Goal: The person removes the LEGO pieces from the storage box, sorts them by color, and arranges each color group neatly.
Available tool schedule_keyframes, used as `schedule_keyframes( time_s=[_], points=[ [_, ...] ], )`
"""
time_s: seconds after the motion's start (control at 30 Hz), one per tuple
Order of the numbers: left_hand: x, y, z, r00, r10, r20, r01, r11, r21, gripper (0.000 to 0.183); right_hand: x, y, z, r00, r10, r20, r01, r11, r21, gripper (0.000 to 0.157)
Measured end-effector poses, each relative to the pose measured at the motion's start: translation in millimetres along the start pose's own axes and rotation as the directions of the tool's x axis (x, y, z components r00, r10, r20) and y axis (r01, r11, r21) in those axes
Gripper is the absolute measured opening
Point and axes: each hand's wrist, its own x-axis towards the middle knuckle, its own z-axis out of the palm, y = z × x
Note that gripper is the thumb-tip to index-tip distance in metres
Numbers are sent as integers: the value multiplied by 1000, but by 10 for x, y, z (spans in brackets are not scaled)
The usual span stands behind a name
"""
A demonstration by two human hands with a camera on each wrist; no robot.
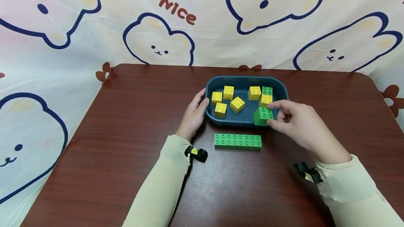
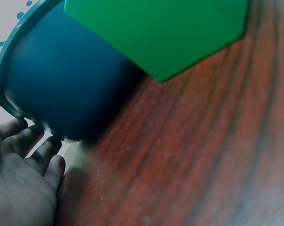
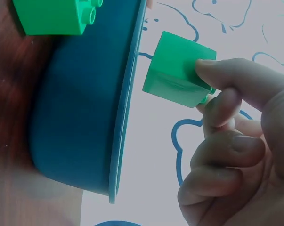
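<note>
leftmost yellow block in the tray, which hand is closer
Left hand: it touches the tray's left end, beside that yellow block; the right hand pinches a green block at the right end.

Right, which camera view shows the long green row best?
The head view: it shows the long green row whole, studs up. The left wrist view shows only a smooth, cropped part; the right wrist view, one cropped end with studs.
</note>
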Motion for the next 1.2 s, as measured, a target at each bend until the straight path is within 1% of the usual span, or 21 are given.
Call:
schedule_keyframes(
  time_s=[0.17,0.33,0.47,0.63,0.73,0.93,1.07,1.2],
  points=[
    [12,-2,35,1000,-2,19,2,1000,-4,46,-153,66,19,999,-23,-29,22,1000,-16,34],
    [23,15,58,1000,-8,21,9,1000,-14,46,-275,124,13,997,-45,-55,42,998,-41,35],
    [19,17,51,1000,-17,13,17,1000,0,46,-324,158,0,997,-47,-59,44,998,-40,36],
    [2,4,14,1000,3,1,-3,1000,6,47,-334,187,-15,998,-37,-44,35,999,-37,37],
    [-1,-5,-6,1000,7,-2,-7,1000,0,47,-325,200,-14,999,-34,-13,34,999,-27,36],
    [7,4,-25,1000,18,8,-18,1000,-18,47,-311,204,3,995,-1,97,1,1000,-6,34],
    [12,11,-24,1000,21,17,-21,999,-27,46,-296,212,35,990,19,143,-17,1000,-16,35],
    [10,-9,-22,1000,8,8,-8,1000,-22,45,-268,231,71,981,39,191,-32,999,-40,36]
  ],
)
